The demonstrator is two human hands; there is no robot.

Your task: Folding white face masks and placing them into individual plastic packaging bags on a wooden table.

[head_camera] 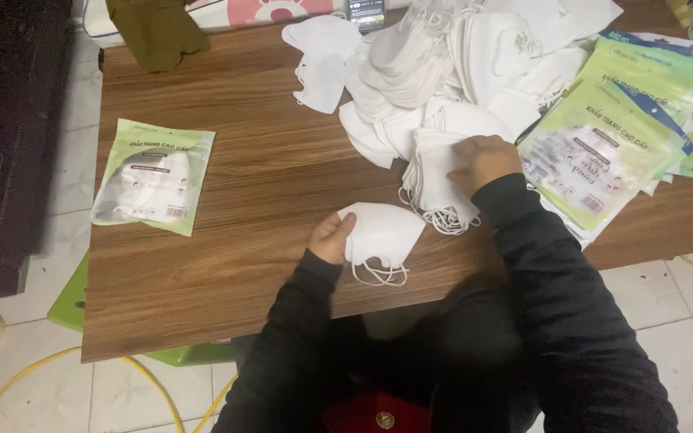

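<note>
My left hand [331,237] grips a small stack of folded white face masks [385,232] near the front edge of the wooden table [258,176]; their ear loops dangle over the edge. My right hand [484,159] rests fingers down on a thicker stack of white masks [435,180] just beyond. Behind these lies a big loose heap of white masks [443,64]. Both arms wear black sleeves.
A filled green-and-clear mask packet [154,176] lies at the table's left. A pile of empty green packets [611,136] covers the right side. A phone [366,14] and an olive cloth [154,32] sit at the far edge. Yellow cable [58,361] runs on the tiled floor.
</note>
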